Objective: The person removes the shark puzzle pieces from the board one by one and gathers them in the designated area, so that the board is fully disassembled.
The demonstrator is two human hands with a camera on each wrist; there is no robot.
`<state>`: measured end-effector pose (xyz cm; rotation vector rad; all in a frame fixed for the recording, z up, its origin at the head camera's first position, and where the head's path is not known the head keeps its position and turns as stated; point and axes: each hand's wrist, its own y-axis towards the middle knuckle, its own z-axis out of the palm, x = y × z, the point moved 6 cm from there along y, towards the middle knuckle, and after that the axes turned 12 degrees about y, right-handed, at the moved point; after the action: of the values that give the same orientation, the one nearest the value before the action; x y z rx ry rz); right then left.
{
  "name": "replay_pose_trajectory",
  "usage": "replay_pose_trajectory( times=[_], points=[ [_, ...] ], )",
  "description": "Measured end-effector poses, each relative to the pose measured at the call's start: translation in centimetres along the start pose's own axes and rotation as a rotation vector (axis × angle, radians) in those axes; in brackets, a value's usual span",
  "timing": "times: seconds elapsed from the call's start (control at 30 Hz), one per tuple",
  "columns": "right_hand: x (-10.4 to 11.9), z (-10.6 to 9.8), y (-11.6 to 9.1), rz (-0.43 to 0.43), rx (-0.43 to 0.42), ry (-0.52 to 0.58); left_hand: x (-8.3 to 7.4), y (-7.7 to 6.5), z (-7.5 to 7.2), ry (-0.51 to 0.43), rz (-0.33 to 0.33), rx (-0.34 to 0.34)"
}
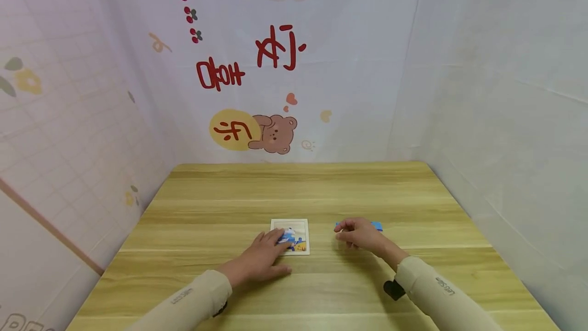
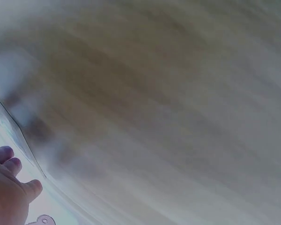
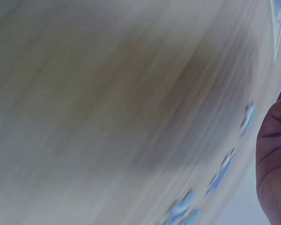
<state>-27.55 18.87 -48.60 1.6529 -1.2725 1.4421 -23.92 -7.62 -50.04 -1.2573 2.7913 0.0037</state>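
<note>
A small square jigsaw puzzle in a white frame (image 1: 300, 223) lies on the table, with blue, white and yellow pieces set in it. My left hand (image 1: 262, 259) rests on its left side with the fingers spread, covering part of the picture. To the right of the frame, my right hand (image 1: 363, 235) hovers above the table with bent fingers. Whether a piece sits between its fingertips is hidden. Blue puzzle pieces (image 1: 376, 226) show behind that hand. In the right wrist view, several loose pieces (image 3: 220, 173) lie spread out near the right hand (image 3: 276, 159).
The wooden table (image 1: 298, 188) stretches away from me to a back wall cloth (image 1: 358, 65) printed with a bear and red characters. Pale cloth walls also stand at the left and right sides. A dark strap (image 1: 393, 290) is at the right wrist.
</note>
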Motion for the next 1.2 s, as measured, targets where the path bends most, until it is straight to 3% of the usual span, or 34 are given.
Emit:
replay_pose_trajectory(
  times=[0.23,0.57,0.73,0.9,1.2],
  points=[
    [0.6,3.7,2.2,-0.004,-0.044,-0.006,1.2,-1.1,-0.3,-0.014,-0.014,0.013],
    [2.4,9.0,5.5,-0.048,-0.055,-0.146,1.1,-1.5,-0.5,-0.013,0.02,-0.016],
    [2.3,9.7,6.1,-0.046,-0.071,-0.261,0.9,-1.5,-0.1,0.0,0.041,-0.029],
    [2.4,10.1,6.1,-0.059,-0.073,-0.351,1.0,-1.4,0.0,0.01,0.03,0.0],
    [2.3,10.7,6.3,-0.042,-0.057,-0.264,1.3,-1.8,-0.3,0.0,0.034,0.015]
  ],
)
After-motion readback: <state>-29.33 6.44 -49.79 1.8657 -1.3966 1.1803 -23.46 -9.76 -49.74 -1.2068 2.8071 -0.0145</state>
